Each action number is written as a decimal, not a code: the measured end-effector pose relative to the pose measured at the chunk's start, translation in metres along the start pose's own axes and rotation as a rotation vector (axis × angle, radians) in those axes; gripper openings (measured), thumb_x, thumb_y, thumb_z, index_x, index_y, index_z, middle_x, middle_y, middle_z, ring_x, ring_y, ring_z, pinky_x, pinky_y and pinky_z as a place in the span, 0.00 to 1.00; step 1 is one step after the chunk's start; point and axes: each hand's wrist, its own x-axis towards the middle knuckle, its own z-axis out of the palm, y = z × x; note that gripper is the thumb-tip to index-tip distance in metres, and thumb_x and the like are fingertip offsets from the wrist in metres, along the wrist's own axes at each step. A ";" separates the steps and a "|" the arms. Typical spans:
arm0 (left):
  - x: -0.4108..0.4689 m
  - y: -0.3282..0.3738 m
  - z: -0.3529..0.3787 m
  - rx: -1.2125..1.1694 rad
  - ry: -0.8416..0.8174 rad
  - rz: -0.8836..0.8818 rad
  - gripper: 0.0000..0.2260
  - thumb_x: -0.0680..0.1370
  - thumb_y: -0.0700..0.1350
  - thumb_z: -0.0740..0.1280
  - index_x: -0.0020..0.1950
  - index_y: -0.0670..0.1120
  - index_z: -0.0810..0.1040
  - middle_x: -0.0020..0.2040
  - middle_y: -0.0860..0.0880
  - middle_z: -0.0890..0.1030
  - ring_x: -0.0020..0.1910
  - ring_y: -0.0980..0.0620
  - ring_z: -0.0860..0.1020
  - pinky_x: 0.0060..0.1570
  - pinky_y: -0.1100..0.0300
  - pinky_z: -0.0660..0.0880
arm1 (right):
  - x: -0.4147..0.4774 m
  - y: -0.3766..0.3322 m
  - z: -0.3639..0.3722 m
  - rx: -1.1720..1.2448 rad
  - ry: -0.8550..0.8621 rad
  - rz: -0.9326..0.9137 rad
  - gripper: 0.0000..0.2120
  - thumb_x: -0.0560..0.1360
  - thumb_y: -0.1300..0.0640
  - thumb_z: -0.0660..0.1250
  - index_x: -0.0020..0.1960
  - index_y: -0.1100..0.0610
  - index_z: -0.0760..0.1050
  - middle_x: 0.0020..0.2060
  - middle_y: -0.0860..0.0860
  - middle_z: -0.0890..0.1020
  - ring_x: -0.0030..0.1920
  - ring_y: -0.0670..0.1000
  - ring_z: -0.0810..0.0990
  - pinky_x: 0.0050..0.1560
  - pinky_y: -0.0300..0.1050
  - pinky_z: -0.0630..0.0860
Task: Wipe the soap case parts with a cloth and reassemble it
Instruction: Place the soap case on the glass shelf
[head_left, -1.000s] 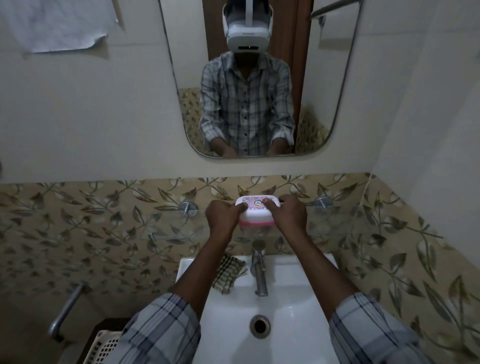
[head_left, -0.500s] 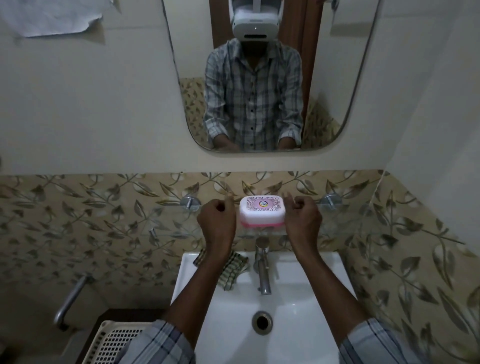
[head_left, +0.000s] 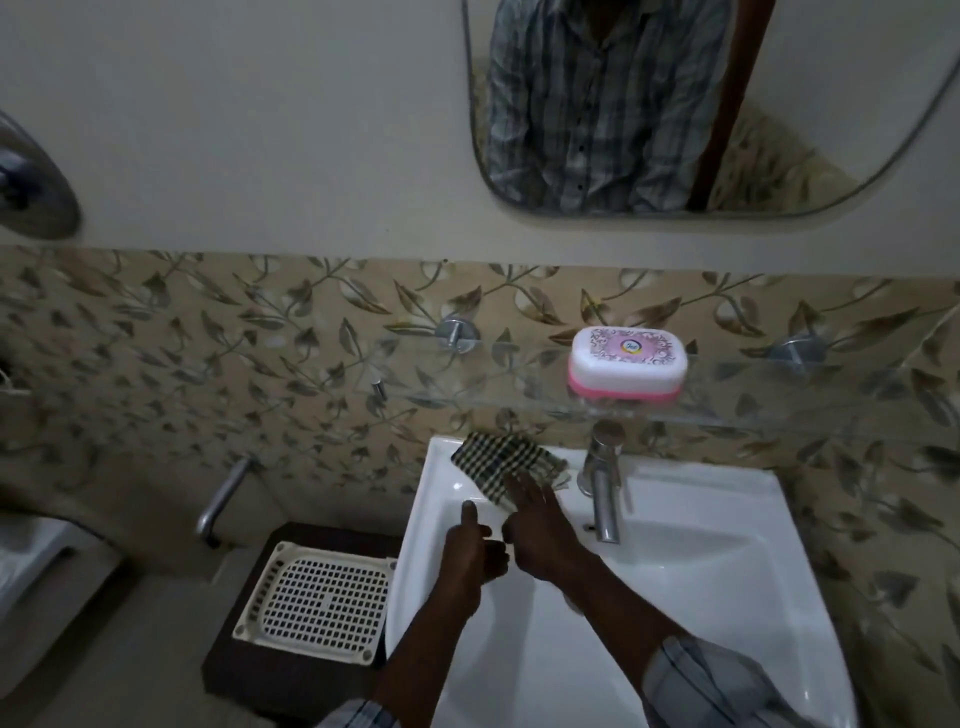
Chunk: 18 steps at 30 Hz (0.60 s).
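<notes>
A wall of leaf-patterned tiles (head_left: 218, 353) runs across the far side of the scene, with plain pale wall above it and a mirror (head_left: 675, 104) at the upper right that reflects a checked shirt. Below, in the near middle and right, stands a white sink (head_left: 727, 582), its basin bare and a metal tap (head_left: 602, 483) rising from its far rim. A clear glass shelf (head_left: 779, 410) is fixed to the tiles above the tap, held by round metal brackets. To the left of the sink, lower down, a white plastic basket (head_left: 311, 603) with a grid pattern sits on a dark stand, and a metal pipe (head_left: 223, 499) comes out of the wall just beyond it. The soap case (head_left: 627, 362) stands closed on the glass shelf, white lid with a pink printed top over a pink base, well apart from both hands. A checked cloth (head_left: 498, 462) lies bunched on the far left corner of the sink rim. The right hand (head_left: 540, 535) reaches over the basin toward the cloth with its fingers spread and straight, the tips at or just over the cloth's near edge, gripping nothing. The left hand (head_left: 475, 558) hovers just beside it over the sink's left edge, fingers curled in and thumb pointing up, empty.
</notes>
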 end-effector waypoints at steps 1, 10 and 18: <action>0.003 -0.002 -0.003 -0.017 -0.013 -0.028 0.26 0.85 0.58 0.55 0.58 0.34 0.75 0.47 0.33 0.81 0.43 0.39 0.80 0.49 0.46 0.80 | 0.008 0.004 0.005 -0.072 -0.058 -0.015 0.12 0.76 0.63 0.65 0.58 0.58 0.80 0.80 0.60 0.47 0.79 0.63 0.44 0.77 0.62 0.42; 0.007 0.011 -0.004 -0.293 -0.189 -0.012 0.22 0.82 0.56 0.63 0.57 0.35 0.78 0.54 0.36 0.80 0.56 0.39 0.78 0.58 0.50 0.75 | 0.007 -0.008 -0.020 0.191 0.162 0.005 0.17 0.79 0.61 0.60 0.67 0.61 0.74 0.69 0.59 0.73 0.69 0.55 0.72 0.70 0.48 0.67; 0.003 0.030 0.002 -0.338 -0.372 -0.064 0.19 0.84 0.42 0.59 0.70 0.32 0.72 0.60 0.33 0.80 0.57 0.35 0.80 0.62 0.41 0.75 | -0.084 -0.013 -0.027 0.572 0.360 0.001 0.13 0.71 0.65 0.62 0.51 0.58 0.83 0.57 0.51 0.84 0.60 0.50 0.81 0.62 0.50 0.77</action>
